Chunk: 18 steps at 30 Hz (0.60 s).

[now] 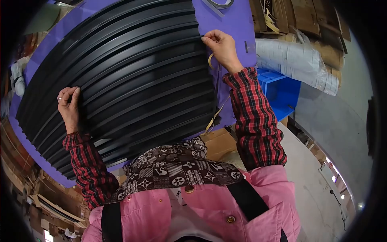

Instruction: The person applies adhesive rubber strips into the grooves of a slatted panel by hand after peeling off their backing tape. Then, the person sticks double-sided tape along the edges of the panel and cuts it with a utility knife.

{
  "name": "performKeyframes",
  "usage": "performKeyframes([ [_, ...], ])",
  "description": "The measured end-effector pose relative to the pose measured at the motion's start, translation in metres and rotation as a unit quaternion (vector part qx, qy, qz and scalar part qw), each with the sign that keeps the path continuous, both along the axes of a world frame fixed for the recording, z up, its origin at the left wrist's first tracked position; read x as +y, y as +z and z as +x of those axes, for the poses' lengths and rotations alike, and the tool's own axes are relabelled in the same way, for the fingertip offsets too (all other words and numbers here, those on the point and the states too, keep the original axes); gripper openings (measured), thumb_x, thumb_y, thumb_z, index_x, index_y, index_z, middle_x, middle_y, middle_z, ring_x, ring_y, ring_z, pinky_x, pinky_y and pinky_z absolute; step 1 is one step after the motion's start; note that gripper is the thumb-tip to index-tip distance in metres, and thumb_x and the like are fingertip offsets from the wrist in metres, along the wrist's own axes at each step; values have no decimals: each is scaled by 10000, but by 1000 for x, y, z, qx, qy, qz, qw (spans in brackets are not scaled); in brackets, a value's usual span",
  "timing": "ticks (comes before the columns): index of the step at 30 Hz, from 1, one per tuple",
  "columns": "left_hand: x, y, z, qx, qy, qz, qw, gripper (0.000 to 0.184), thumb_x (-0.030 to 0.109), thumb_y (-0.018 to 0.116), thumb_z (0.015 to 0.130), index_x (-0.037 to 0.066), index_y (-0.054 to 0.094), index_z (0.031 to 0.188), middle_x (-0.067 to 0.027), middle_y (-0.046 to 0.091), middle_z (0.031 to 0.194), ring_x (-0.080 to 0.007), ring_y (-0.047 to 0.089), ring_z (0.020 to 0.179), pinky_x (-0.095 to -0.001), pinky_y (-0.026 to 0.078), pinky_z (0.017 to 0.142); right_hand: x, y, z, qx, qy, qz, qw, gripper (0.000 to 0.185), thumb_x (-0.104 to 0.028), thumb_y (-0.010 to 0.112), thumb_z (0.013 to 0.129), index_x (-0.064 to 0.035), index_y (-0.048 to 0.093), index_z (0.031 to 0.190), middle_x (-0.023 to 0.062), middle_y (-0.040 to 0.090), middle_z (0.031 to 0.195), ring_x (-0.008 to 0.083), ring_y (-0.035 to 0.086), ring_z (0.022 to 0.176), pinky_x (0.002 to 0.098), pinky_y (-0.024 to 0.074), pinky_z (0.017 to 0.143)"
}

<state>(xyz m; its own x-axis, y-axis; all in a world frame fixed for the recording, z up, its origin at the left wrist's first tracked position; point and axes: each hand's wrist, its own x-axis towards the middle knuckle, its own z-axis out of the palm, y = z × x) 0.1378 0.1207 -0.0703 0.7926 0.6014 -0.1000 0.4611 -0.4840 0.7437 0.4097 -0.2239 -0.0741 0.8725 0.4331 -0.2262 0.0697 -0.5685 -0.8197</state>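
Long black ribbed strips lie side by side across a purple table top. With its thumb and fingers pinched, my right hand grips the right end of one black strip. Farther left and lower, my left hand is closed, a ring on one finger, its fingertips against a ridge of the same black surface. What exactly lies between those left fingertips is partly hidden. Thin yellowish tape shows just under my right wrist, beside the strips' ends.
To the right of the table stands a blue plastic crate. Above it lies a roll wrapped in clear plastic, next to stacked brown cardboard. A grey coiled strip rests at the table's far edge. Cardboard sits near my apron.
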Motion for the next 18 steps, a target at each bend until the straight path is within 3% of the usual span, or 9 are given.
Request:
performKeyframes([
  [4, 1, 0, -1, 0, 4, -8, 1000, 99, 127, 617, 731, 40, 618, 779, -31, 512, 817, -142, 453, 839, -247, 356, 749, 3, 2, 3, -31, 20, -31, 999, 132, -121, 624, 683, -8, 585, 738, 49, 565, 585, 101, 530, 538, 228, 424, 515],
  [9, -6, 10, 17, 28, -5, 3, 1000, 92, 119, 610, 729, 47, 617, 787, -40, 534, 814, -160, 480, 824, -261, 372, 739, 8, 14, 1, -100, 72, -133, 984, 112, -143, 578, 705, -31, 576, 718, 123, 571, 628, 269, 564, 593, 333, 443, 547],
  [11, -49, 31, 56, -35, -69, 141, 987, 87, 96, 599, 719, 51, 617, 791, -64, 552, 794, -196, 508, 799, -286, 389, 722, 10, 15, 1, -120, 87, -145, 978, 101, -138, 562, 709, -38, 572, 722, 135, 572, 647, 293, 560, 617, 355, 442, 558],
  [12, -87, 45, 88, -74, -104, 129, 983, 96, 80, 587, 705, 54, 613, 794, -87, 558, 769, -231, 519, 768, -310, 400, 694, 11, 16, 1, -142, 112, -156, 971, 92, -132, 545, 713, -44, 567, 725, 146, 573, 666, 317, 556, 641, 376, 440, 569],
  [15, -175, 11, 170, -215, -212, 97, 948, 99, 108, 574, 697, 67, 584, 787, -63, 539, 734, -239, 508, 728, -337, 388, 645, 10, 19, 6, -126, 129, -177, 968, 86, -121, 532, 702, -49, 563, 737, 153, 574, 684, 330, 552, 669, 394, 440, 579],
  [18, -225, -9, 206, -136, -176, 135, 966, 99, 153, 578, 689, 119, 604, 779, -28, 529, 749, -220, 482, 780, -332, 365, 662, 8, 15, 6, -163, 137, -174, 962, 87, -123, 528, 696, -52, 563, 733, 155, 571, 692, 334, 548, 673, 398, 441, 583],
])
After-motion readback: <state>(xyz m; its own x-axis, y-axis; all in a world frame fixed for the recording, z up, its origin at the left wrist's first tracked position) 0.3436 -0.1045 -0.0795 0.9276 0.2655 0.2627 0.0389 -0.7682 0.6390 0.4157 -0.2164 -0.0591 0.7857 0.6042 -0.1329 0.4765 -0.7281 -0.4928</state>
